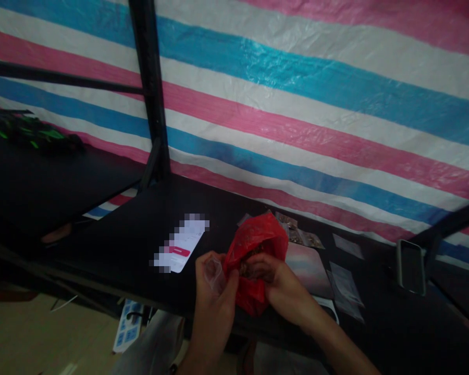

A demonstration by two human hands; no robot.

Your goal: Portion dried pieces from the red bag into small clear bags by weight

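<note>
A red plastic bag (258, 242) stands open on the black table (133, 229), with small dark pieces inside. My left hand (213, 289) is closed on a small clear plastic pouch (214, 273) right beside the red bag's left edge. My right hand (275, 281) reaches into the red bag's mouth, fingers curled among the small pieces; what they pinch is hidden.
A white paper slip (182, 242) lies left of the bag. Several small clear pouches (346, 284) and a pink-grey pad (308, 268) lie to the right. A phone (411, 266) leans at far right. A black frame post (150, 94) rises behind, with a striped tarp (316, 104) beyond.
</note>
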